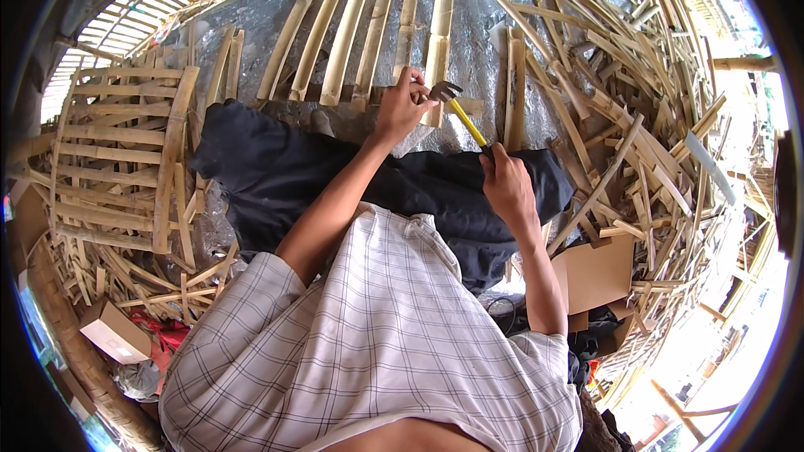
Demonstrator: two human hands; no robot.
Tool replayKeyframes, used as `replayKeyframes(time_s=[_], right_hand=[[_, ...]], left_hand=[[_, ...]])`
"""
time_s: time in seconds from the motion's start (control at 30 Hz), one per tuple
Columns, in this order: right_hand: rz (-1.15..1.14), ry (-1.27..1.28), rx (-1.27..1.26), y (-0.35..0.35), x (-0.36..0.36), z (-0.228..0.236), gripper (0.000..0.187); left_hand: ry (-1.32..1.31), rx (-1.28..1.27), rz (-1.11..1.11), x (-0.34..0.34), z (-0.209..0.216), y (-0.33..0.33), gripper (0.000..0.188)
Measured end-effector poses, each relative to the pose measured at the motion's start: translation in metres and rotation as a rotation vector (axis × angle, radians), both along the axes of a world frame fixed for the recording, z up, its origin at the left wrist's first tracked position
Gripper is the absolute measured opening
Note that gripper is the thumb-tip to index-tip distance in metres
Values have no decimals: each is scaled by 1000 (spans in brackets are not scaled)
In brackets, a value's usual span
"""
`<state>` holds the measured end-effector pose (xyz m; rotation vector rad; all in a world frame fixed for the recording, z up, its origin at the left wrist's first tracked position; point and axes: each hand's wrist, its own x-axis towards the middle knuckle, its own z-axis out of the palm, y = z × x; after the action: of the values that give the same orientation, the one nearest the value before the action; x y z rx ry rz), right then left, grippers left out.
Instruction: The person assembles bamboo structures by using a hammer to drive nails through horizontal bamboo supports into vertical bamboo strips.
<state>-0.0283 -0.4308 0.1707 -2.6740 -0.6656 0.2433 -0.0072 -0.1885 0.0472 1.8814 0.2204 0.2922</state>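
Observation:
My right hand is closed round the black grip of a claw hammer with a yellow shaft. The hammer's dark head is just right of my left hand, over the lower end of a split bamboo slat. My left thumb and fingers are pinched together beside that slat; whatever they hold is too small to make out. Several more bamboo slats lie side by side to the left, pointing away from me. Their near ends rest on a crosswise strip, partly hidden by my left hand.
A finished-looking slatted bamboo panel leans on other bamboo at the left. Loose bamboo strips pile up along the right. Black cloth covers my legs. Cardboard boxes sit low right and low left. A grey metallic sheet lies beneath the slats.

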Motion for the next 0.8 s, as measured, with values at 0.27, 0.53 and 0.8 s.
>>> replayKeyframes(time_s=[0.27, 0.53, 0.8], right_hand=[[-27, 50, -4, 0, -2, -12, 21], [-243, 40, 169, 16, 17, -55, 31], [-370, -169, 414, 29, 71, -141, 30]], left_hand=[[-40, 110, 20, 1, -2, 2, 46], [-47, 18, -22, 4, -5, 13, 48], [-11, 94, -149, 17, 2, 26, 49]])
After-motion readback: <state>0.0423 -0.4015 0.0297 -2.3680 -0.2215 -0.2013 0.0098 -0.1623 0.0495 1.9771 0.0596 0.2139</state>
